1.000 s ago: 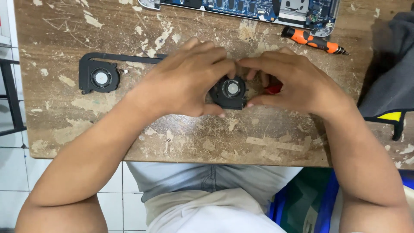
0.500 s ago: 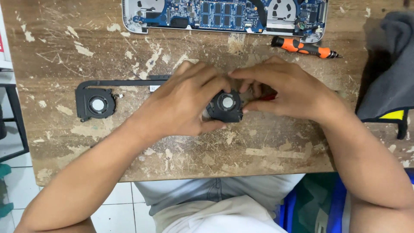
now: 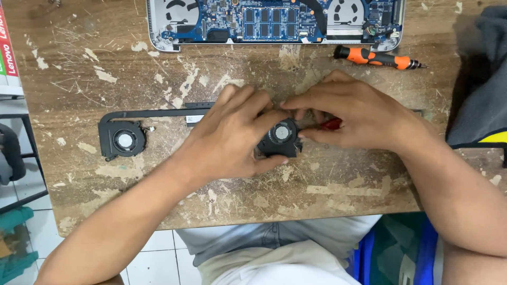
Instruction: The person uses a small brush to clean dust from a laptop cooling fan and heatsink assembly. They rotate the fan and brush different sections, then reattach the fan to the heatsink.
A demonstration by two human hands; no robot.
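Two hands meet over a small black fan (image 3: 282,138) lying near the middle of a worn wooden table (image 3: 79,68). The left hand (image 3: 232,140) grips the fan from its left side, thumb under its near edge and fingers curled over the top. The right hand (image 3: 354,116) pinches at the fan's right edge, and a small red thing (image 3: 332,124) shows beneath its fingers; what that is cannot be told.

A second black fan (image 3: 122,140) lies well to the left, joined to a thin black pipe (image 3: 153,113) that runs toward the left hand. A small white label (image 3: 193,119) sits on that pipe, just beside the left fingers.

At the far edge lies an open laptop (image 3: 274,21), its blue board showing. An orange and black screwdriver (image 3: 377,58) lies near it on the right. A grey cloth (image 3: 483,89) with a yellow patch hangs at the right edge, and a red and white box (image 3: 7,53) stands at the left edge.
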